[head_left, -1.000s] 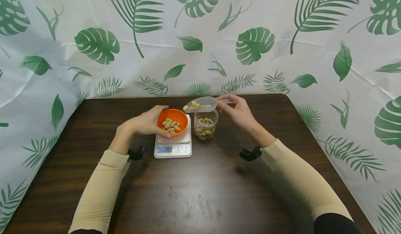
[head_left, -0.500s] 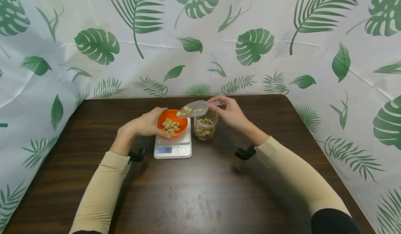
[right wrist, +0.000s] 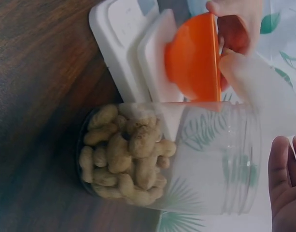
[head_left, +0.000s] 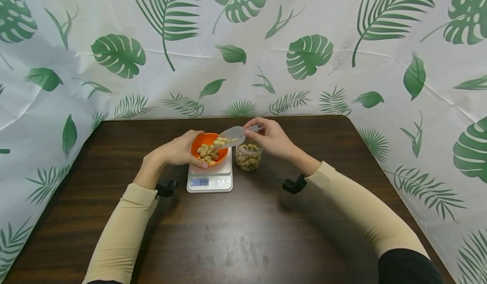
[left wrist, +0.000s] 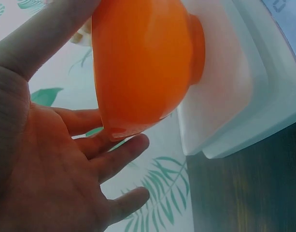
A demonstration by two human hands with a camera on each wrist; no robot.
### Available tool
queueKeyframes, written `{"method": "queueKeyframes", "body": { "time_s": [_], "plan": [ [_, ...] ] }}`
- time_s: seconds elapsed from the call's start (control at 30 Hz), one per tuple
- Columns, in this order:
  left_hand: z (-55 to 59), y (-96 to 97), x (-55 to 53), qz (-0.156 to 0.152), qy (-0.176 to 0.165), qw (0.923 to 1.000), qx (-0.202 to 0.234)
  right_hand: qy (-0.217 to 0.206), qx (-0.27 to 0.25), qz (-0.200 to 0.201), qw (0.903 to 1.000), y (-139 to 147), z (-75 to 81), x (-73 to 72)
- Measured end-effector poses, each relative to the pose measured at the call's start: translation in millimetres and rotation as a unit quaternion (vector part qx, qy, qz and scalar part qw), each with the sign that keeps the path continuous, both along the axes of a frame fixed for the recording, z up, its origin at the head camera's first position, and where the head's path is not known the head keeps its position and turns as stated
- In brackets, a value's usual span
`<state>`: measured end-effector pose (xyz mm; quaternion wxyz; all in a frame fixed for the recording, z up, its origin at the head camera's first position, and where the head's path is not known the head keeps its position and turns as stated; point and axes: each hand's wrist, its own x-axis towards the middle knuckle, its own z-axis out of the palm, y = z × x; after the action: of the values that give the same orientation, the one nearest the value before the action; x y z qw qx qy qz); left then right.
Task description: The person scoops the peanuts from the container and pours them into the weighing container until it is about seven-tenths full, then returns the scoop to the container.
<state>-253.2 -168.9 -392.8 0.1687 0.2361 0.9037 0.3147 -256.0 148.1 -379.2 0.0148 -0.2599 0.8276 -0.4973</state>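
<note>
While the left hand (head_left: 176, 148) clasps the orange bowl (left wrist: 143, 67), fingers (left wrist: 124, 152) spread, the right hand (head_left: 274, 139) pinches a scoop (head_left: 237, 132) over the bowl's rim.

a white rectangular plastic scale (head_left: 213, 186) is sitting on the dark brown wooden counter (head_left: 243, 233), its grey digital display (head_left: 199, 182) facing the front. an orange round bowl (right wrist: 193, 58) is resting on the scale, behind the display, with tan unshelled peanuts (head_left: 205, 151) lying in it. just right of the scale, a clear cylindrical plastic jar (right wrist: 210, 159) is standing upright, more peanuts lying in its lower part. a translucent plastic scoop (head_left: 235, 134) is reaching from above the jar leftward over the bowl's right side. a white leaf-printed cloth (head_left: 243, 85) is hanging behind the counter.
</note>
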Motion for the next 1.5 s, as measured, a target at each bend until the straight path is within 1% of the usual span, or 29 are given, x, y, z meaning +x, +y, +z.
{"method": "queueKeyframes", "body": {
  "time_s": [0.33,0.47,0.63,0.83,1.0,1.23,1.33,1.5],
  "plan": [
    [-1.5,-1.0,-1.1,-0.007,0.014,0.9998,0.01,0.012,0.017,0.009,0.9998,-2,12.2,4.2],
    [-1.2,-1.0,-0.8,-0.007,0.015,0.9998,0.012,0.028,0.031,-0.002,0.9991,-1,14.8,5.1],
    [-1.3,-1.0,-1.1,-0.008,0.016,0.9998,0.0,0.05,0.043,-0.018,0.9977,4,17.2,4.5],
    [-1.3,-0.7,-1.0,-0.008,0.018,0.9998,-0.007,0.048,0.031,-0.026,0.9981,9,19.6,4.4],
    [-1.6,-0.9,-0.4,-0.009,0.016,0.9998,-0.005,0.046,0.021,-0.027,0.9984,12,20.4,4.8],
    [-1.4,0.0,0.2,-0.008,0.005,0.9999,-0.003,0.06,0.017,-0.035,0.9974,22,21.5,4.5],
    [-1.0,0.1,-0.1,-0.011,0.001,0.9999,0.002,0.058,0.012,-0.034,0.9977,27,23.6,5.1],
    [2.2,1.9,0.1,-0.009,-0.002,0.9999,0.009,0.054,0.023,-0.036,0.9976,37,29.1,6.8]
  ]
}}
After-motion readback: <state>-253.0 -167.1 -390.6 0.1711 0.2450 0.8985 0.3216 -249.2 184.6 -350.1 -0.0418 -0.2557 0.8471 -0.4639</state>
